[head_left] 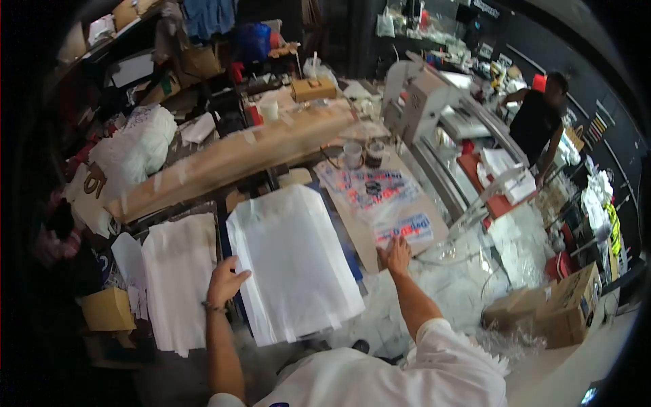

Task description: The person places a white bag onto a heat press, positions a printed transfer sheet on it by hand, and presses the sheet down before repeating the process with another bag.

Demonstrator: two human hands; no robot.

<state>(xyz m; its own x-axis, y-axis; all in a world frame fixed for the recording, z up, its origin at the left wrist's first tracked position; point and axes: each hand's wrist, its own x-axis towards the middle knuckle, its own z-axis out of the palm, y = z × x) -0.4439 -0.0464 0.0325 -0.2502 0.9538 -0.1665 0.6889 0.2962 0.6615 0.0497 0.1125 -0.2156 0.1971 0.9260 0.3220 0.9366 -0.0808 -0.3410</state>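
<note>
A large white fabric piece lies flat on a dark board in front of me. My left hand is at its left edge, thumb and fingers apart, holding nothing. To the right, my right hand touches the lower edge of a printed transfer sheet with red and blue lettering. Its fingers are partly spread. More printed sheets lie above it on a brown board. Left of my left hand rests another stack of white fabric.
Two mugs stand behind the printed sheets. A long cardboard box runs across the back. A large machine stands at right, with a person beyond it. A cardboard box sits at lower right.
</note>
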